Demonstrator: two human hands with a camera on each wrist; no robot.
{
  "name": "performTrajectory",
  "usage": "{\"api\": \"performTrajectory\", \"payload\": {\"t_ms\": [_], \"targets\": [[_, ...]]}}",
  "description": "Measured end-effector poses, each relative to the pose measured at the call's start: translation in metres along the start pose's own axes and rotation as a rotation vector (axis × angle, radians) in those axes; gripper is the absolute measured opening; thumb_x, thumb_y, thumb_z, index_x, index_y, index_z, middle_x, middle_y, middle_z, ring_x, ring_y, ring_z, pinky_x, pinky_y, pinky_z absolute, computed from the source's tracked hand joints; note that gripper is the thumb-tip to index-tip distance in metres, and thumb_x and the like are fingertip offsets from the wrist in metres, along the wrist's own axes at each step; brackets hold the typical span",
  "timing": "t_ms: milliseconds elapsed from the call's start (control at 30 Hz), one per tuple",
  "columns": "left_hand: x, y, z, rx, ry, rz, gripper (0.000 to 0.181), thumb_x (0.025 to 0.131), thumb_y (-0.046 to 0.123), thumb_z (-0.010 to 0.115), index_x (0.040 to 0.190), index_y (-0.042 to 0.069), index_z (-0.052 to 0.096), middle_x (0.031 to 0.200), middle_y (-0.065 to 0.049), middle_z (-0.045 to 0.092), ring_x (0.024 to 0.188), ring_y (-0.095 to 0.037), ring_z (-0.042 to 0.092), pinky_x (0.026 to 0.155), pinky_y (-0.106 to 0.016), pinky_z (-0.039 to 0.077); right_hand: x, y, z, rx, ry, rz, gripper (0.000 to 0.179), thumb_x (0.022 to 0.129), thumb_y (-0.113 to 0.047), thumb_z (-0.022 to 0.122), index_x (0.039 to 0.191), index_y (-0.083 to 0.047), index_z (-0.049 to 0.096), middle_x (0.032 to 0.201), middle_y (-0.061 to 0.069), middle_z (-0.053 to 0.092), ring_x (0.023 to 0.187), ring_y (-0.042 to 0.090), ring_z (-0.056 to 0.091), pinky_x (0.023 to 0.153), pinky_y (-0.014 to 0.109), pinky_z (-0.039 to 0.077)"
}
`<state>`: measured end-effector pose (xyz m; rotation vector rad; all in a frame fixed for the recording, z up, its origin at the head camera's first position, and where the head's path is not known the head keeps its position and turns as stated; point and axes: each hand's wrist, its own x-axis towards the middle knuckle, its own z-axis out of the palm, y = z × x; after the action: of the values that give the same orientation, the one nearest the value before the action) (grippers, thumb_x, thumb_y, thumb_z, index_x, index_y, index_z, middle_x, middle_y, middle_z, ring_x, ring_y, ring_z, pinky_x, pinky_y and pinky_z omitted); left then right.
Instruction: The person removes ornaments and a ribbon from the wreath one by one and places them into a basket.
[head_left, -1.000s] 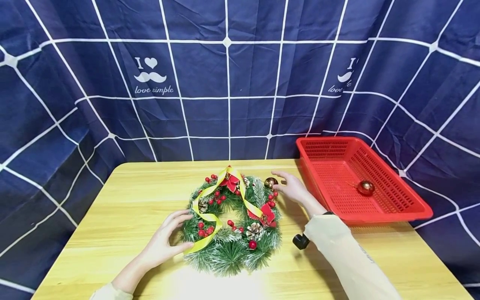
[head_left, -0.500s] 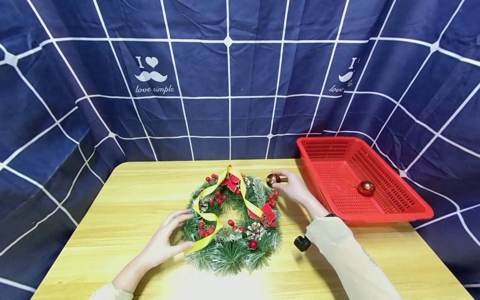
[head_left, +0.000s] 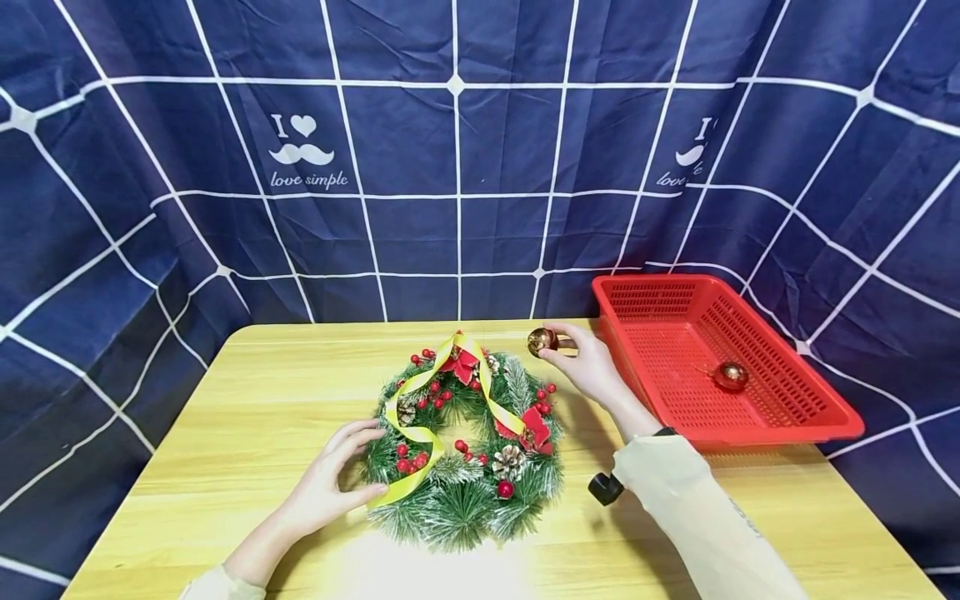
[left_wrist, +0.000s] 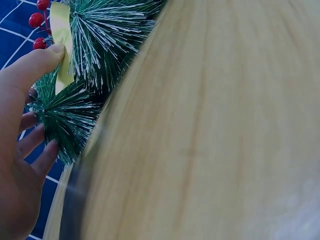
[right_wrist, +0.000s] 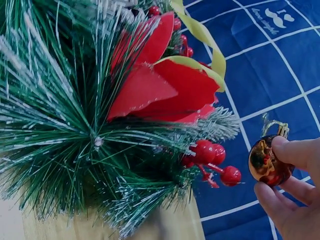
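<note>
A green wreath [head_left: 461, 504] with frosted needles, red berries, pine cones and red flowers lies on the table. A yellow ribbon [head_left: 411, 433] runs loosely over it. My left hand [head_left: 326, 483] holds the wreath's left edge, thumb on the ribbon's end [left_wrist: 62, 30] and fingers [left_wrist: 45, 157] around the outer needles. Between thumb and fingers, my right hand [head_left: 588, 367] pinches a shiny copper-coloured Christmas bauble [right_wrist: 270, 160], with a clear loop and metal cap on top. It hangs beyond the wreath's upper right, apart from the berries [right_wrist: 230, 175].
To the right stands a red plastic basket [head_left: 630, 367] with slotted walls, another bauble [head_left: 731, 376] lying inside it. A blue curtain with white lines [head_left: 495, 233] closes off the back and sides of the wooden table [head_left: 247, 400].
My right hand has lifted the bauble up and away from the wreath's upper right edge, turning it in the fingers. My left hand and the wreath have stayed put.
</note>
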<state>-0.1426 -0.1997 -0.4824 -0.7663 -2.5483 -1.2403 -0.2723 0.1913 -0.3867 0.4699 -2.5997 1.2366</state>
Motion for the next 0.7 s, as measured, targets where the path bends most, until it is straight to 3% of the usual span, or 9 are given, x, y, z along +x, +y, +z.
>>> {"api": "performTrajectory", "payload": {"t_ms": [300,700], "targets": [[-0.0001,0.0001,0.0003,-0.007,0.013,0.013,0.069,0.077,0.034,0.080,0.138,0.024,0.048,0.145,0.001,0.038,0.126,-0.019,0.044,0.104,-0.024,0.037,-0.0018,-0.0071,-0.0037,0.044,-0.010,0.031,0.047,0.085,-0.017,0.073,0.130,-0.010,0.058,0.129,0.014,0.057,0.107,0.033,0.061,0.083,0.044,0.054],[0.0002,0.0003,-0.0001,-0.037,0.003,0.024,0.067,0.079,0.031,0.079,0.138,0.020,0.049,0.145,-0.003,0.037,0.126,-0.022,0.045,0.104,-0.021,0.035,-0.0052,-0.0060,-0.0059,0.207,-0.051,0.086,0.049,0.087,-0.018,0.072,0.132,-0.007,0.056,0.130,0.016,0.056,0.111,0.036,0.058,0.088,0.046,0.051]]}}
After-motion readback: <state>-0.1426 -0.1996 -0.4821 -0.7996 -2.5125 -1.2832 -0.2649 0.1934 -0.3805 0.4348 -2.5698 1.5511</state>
